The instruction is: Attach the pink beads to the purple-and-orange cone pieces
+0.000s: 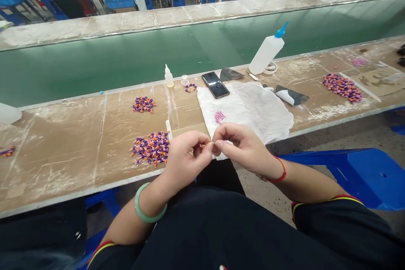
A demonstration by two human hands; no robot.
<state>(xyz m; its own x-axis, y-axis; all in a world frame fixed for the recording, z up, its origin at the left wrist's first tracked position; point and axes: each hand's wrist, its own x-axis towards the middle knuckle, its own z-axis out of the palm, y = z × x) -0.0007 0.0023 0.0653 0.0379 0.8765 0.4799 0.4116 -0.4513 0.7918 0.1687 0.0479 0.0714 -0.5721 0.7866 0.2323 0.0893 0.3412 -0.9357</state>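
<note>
My left hand [186,158] and my right hand [240,147] meet above the bench's front edge, their fingertips pinching a tiny pink-and-orange piece [202,146] between them. Just left of my left hand lies a heap of small purple-and-orange pieces [151,148], with a smaller heap [144,104] beyond it. Past my right hand, a crumpled white sheet [249,112] carries a little cluster of pink pieces [220,117]. A jade bangle [150,203] circles my left wrist, and a red string bracelet [280,171] circles my right.
A black phone [215,85], a large white bottle with a blue nozzle [265,52], and a small dropper bottle [168,77] stand along the bench's back edge. Another purple heap [342,87] lies right. A green conveyor belt [126,67] runs behind; a blue stool [357,177] stands at right.
</note>
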